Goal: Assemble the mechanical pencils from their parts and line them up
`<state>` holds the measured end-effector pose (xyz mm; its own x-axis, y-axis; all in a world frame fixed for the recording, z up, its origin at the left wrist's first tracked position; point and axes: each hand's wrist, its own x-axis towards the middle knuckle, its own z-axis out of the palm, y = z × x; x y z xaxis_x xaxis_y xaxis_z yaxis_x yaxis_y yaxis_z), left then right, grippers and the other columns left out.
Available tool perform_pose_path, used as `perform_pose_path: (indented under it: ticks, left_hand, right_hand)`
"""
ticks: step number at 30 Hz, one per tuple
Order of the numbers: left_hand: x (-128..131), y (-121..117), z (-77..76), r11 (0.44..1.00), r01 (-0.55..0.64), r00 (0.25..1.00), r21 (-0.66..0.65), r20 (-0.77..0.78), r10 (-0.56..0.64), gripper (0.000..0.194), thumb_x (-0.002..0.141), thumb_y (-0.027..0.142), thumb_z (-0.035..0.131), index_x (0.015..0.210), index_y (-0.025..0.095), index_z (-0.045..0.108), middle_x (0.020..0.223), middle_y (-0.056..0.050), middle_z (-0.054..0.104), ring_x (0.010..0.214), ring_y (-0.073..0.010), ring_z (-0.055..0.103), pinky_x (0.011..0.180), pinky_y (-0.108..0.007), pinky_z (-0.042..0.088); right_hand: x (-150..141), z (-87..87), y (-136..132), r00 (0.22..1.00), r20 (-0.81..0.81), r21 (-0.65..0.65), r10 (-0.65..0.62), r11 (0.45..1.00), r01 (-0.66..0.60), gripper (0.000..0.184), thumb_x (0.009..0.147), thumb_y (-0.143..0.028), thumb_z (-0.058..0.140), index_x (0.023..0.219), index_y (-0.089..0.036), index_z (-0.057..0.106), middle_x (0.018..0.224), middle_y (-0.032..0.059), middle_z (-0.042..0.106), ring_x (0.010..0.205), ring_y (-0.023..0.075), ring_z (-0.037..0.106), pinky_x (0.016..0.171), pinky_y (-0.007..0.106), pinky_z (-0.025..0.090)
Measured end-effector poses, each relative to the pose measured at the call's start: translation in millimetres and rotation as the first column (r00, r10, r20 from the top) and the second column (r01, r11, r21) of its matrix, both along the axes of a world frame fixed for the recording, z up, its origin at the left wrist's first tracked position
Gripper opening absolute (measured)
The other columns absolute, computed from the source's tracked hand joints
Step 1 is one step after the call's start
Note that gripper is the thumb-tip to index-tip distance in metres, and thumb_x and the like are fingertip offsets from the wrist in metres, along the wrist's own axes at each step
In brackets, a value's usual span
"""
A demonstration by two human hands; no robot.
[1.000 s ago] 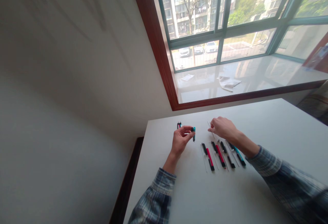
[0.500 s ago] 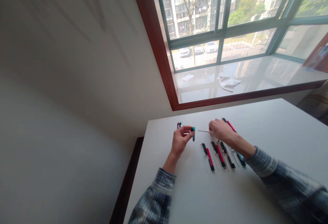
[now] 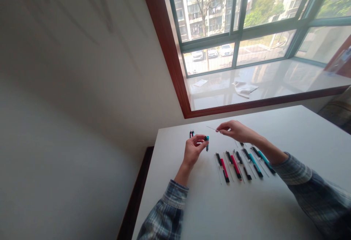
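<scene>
1. Window: a glazed window in a red-brown wooden frame occupies the upper right. Its glossy sill carries a crumpled white cloth and a sheet of paper.
2. Table: a white table lies just below the sill and bears all the small parts.
3. Sleeves: plaid cuffs enter from the bottom edge and the lower right.
4. Hands: the left hand and right hand are apart, each pinching one item between thumb and fingers.
5. Pen parts: dismantled pens lie side by side right of the left hand and below the right hand, with red barrels, teal barrels, black pieces and thin rods. A small black-and-red pair stands beyond the left hand.
6. Held items: the left hand grips a teal-and-black pen piece upright. The right hand holds a thin refill nearly level, its free tip pointing left, just above and right of the piece, and not touching it.
</scene>
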<state>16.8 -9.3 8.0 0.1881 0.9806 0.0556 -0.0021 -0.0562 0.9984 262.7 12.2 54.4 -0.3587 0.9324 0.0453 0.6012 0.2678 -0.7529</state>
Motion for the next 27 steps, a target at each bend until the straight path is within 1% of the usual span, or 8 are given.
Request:
perform_pose_path:
  ticks: [2,4,8,10,15,18,24,27]
  left_hand:
    - [-0.7,0.6,-1.9,1.000,0.006,1.000,0.006,-0.010,-0.006,0.029,0.073,0.035,0.086,0.094,0.017,0.079,0.097,-0.009,0.078,0.087,-0.0212,0.070,0.081,-0.034,0.057]
    - [-0.8,1.3,-3.8,1.000,0.008,1.000,0.012,-0.022,-0.007,0.029,0.074,0.036,0.086,0.094,0.017,0.079,0.098,-0.010,0.078,0.088,-0.0213,0.070,0.081,-0.035,0.057]
    - [0.3,2.0,-4.4,1.000,0.019,0.999,0.017,-0.038,-0.018,0.029,0.074,0.036,0.086,0.093,0.016,0.079,0.097,-0.010,0.077,0.087,-0.0209,0.068,0.080,-0.034,0.056]
    - [1.0,1.7,-3.3,0.999,0.031,0.999,0.019,-0.038,-0.031,0.029,0.074,0.036,0.086,0.093,0.016,0.079,0.097,-0.010,0.077,0.086,-0.0207,0.068,0.080,-0.034,0.057]
    - [2.0,1.2,-2.1,0.998,0.055,0.998,0.018,-0.027,-0.055,0.031,0.074,0.037,0.086,0.096,0.016,0.079,0.096,-0.009,0.077,0.085,-0.0204,0.068,0.079,-0.034,0.058]
    - [2.5,1.3,-3.2,0.998,0.064,0.998,0.025,-0.014,-0.064,0.030,0.075,0.037,0.086,0.096,0.016,0.078,0.097,-0.009,0.077,0.087,-0.0204,0.069,0.080,-0.034,0.058]
    - [2.7,1.1,-3.2,0.998,0.061,0.998,0.023,0.002,-0.061,0.031,0.074,0.038,0.087,0.094,0.016,0.078,0.096,-0.009,0.077,0.085,-0.0202,0.069,0.078,-0.033,0.058]
    - [2.5,0.9,-2.8,0.998,0.063,0.998,0.023,0.004,-0.063,0.031,0.074,0.038,0.087,0.094,0.016,0.078,0.095,-0.009,0.077,0.085,-0.0202,0.069,0.079,-0.033,0.058]
  right_hand:
    - [-2.3,8.4,-1.9,0.986,-0.169,0.013,-0.007,1.000,0.009,0.026,0.091,-0.040,0.063,0.098,-0.019,0.075,0.097,0.0080,0.077,0.086,0.0216,0.069,0.078,0.034,0.054]
    - [-7.3,16.5,-5.9,0.946,-0.323,0.025,0.003,1.000,0.006,0.030,0.089,-0.046,0.068,0.095,-0.017,0.072,0.092,0.0072,0.075,0.080,0.0195,0.067,0.072,0.032,0.054]
    - [-19.8,25.4,-14.4,0.875,-0.483,0.052,0.018,0.999,0.008,0.035,0.085,-0.052,0.074,0.089,-0.018,0.069,0.092,0.0060,0.072,0.083,0.0189,0.066,0.076,0.032,0.054]
    - [-24.3,24.9,-16.1,0.867,-0.498,0.055,0.022,0.998,0.007,0.036,0.085,-0.054,0.075,0.089,-0.018,0.070,0.096,0.0065,0.073,0.087,0.0195,0.066,0.078,0.033,0.054]
    - [-27.2,19.0,-15.1,0.901,-0.434,0.062,0.028,0.998,-0.001,0.039,0.085,-0.057,0.074,0.091,-0.018,0.075,0.098,0.0076,0.075,0.084,0.0191,0.064,0.070,0.030,0.049]
    - [-27.4,16.9,-14.3,0.897,-0.441,0.070,0.043,0.997,-0.013,0.037,0.086,-0.055,0.073,0.092,-0.019,0.076,0.100,0.0083,0.076,0.084,0.0193,0.063,0.069,0.030,0.047]
    - [-31.0,15.1,-14.0,0.897,-0.438,0.056,0.054,0.998,-0.033,0.036,0.086,-0.054,0.074,0.090,-0.019,0.077,0.093,0.0065,0.075,0.082,0.0192,0.062,0.069,0.030,0.048]
    - [-31.2,14.8,-14.1,0.906,-0.418,0.047,0.070,0.997,-0.055,0.038,0.086,-0.055,0.073,0.094,-0.018,0.078,0.093,0.0068,0.075,0.080,0.0186,0.061,0.068,0.031,0.048]
